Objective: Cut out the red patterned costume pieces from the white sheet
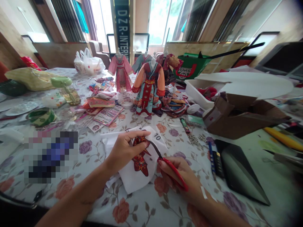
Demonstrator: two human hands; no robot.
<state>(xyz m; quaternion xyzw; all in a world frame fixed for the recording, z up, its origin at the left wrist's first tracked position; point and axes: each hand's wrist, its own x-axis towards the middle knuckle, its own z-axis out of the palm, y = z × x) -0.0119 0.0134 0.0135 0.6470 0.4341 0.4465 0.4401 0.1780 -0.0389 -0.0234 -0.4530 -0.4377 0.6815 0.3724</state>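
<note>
A pair of red-handled scissors [174, 171] is in my right hand [187, 179], whose fingers are closed around the handles. The dark blades reach up and left over a white piece of fabric [131, 184], close to my left fingertips. A red and gold pattern [141, 162] and the number 10 are printed on this fabric. My left hand [126, 145] pinches the fabric near the pattern's upper part, fingers pointing right. Whether the blades are parted is hard to make out.
Small dressed costume figures [148, 88] stand behind the fabric, with folded cloth pieces [174, 102] beside them. To the right are a cardboard box [236, 119], a black tablet-like slab [239, 170] and a blue pen [211, 159]. A green tape roll [42, 116] lies left.
</note>
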